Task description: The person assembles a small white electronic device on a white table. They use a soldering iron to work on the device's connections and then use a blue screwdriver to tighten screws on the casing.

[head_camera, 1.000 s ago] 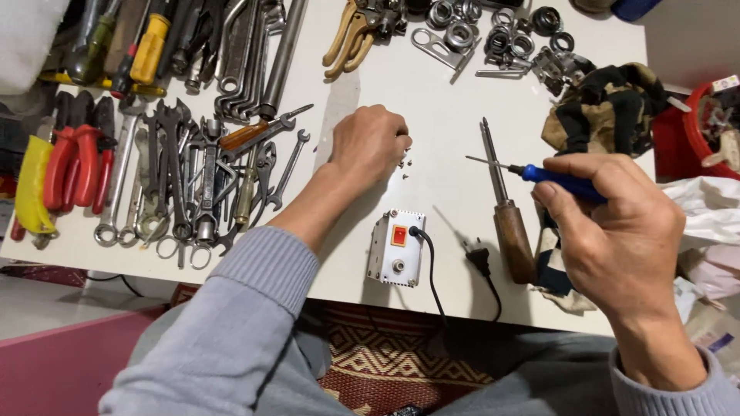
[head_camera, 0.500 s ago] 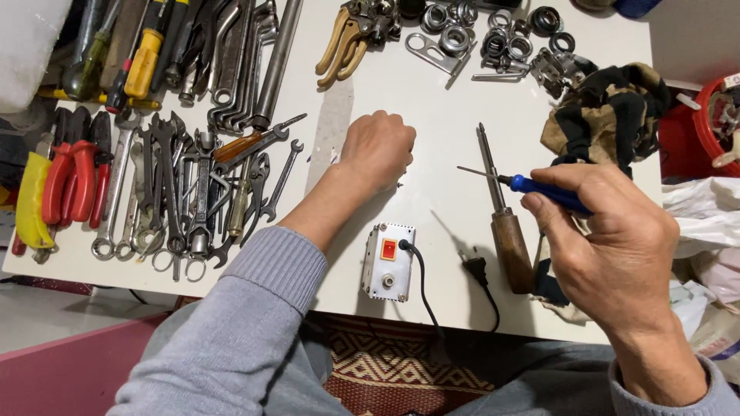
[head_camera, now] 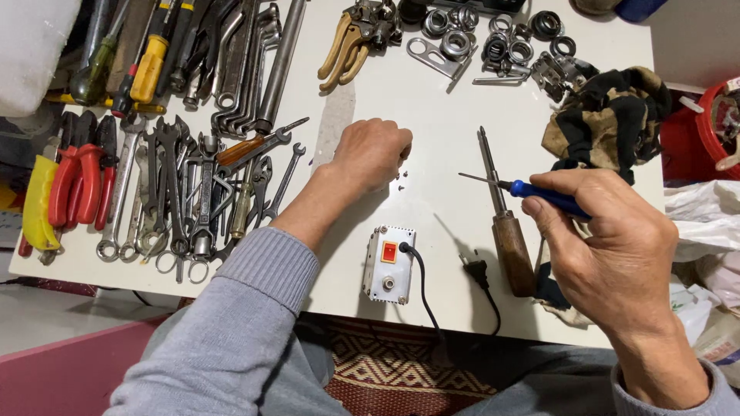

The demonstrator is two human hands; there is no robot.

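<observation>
Two hands were at work over the white tabletop (head_camera: 432, 115). Your right hand (head_camera: 609, 246) was closed around the blue plastic handle of a slim precision screwdriver (head_camera: 532, 190), held clear of the surface at the right of the table. Its long axis ran nearly level across the view, with the thin steel shaft and tip pointing left toward the table centre. Judged from its build, this tool would be light and stiff, with a fine tip that could bend under side load; the handle was the proper place to grip it, as you did.

Your left hand (head_camera: 371, 154) rested at the table centre, curled into a loose fist, knuckles down, next to several small dark screws (head_camera: 402, 179) lying loose on the top. Whether the fist enclosed anything cannot be told. Such screws would be tiny, hard and prone to rolling away.

Near the front edge, between your forearms, lay a small white rectangular switch box with a red rocker (head_camera: 389, 263) and a black cord (head_camera: 422, 285). A wooden-handled soldering iron (head_camera: 505, 219) lay just left of your right hand, tip pointing away from you. Spanners and wrenches (head_camera: 193, 192) covered the left side.
</observation>
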